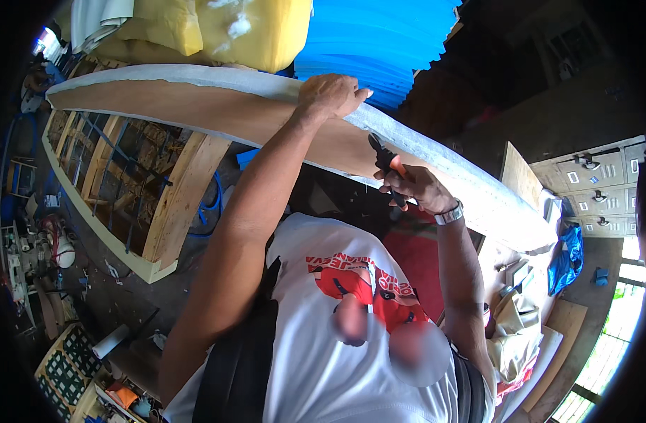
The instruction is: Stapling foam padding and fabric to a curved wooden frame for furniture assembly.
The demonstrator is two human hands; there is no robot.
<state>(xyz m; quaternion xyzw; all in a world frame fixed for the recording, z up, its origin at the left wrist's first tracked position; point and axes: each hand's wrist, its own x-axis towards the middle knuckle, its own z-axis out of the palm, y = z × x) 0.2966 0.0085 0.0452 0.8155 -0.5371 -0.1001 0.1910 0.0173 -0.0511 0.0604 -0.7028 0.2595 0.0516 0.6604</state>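
A long curved board [217,106] with a brown face and a whitish padded edge [421,144] spans the view in front of me. My left hand [330,96] is closed over the far padded edge, its fingertips hidden behind it and the thumb pointing right. To its right, my right hand [423,189] grips a pair of pliers [388,158] with orange and black handles. Their dark jaws point up and left, over the brown face of the board. A watch sits on my right wrist.
An open wooden frame [175,204] with dark straps stands at left. Yellow-wrapped foam [245,32] and a blue stack [372,42] rise behind the board. Grey lockers [598,187] and a blue plastic bag [567,259] are at right. A blue hose [212,211] lies beside the frame.
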